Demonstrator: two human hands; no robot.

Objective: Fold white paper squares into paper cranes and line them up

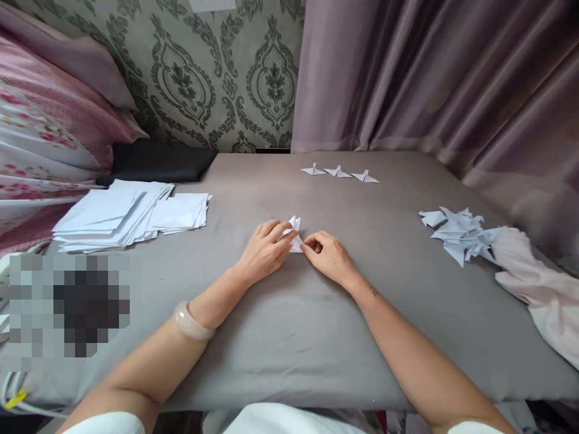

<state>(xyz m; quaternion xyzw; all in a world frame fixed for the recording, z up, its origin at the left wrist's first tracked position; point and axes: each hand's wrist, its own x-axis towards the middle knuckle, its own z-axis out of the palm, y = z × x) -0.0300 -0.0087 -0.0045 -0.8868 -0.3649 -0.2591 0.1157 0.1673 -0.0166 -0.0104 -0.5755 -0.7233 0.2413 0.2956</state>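
A small folded white paper (296, 243), with two pointed tips sticking up at its far side, lies on the grey cloth between my hands. My left hand (269, 246) is closed over its left part, fingers curled on the paper. On the other side, my right hand (331, 255) pinches the paper's lower right corner between thumb and forefinger. My left fingers hide part of the folds. Farther back, three white paper cranes (337, 172) stand in a row.
To the left lie a stack of large white sheets (104, 211) and smaller paper squares (181, 212), in front of a black flat case (163, 160). A heap of folded white papers (464, 234) sits at the right beside a pale crumpled cloth (525, 265). Curtains (371, 72) hang behind.
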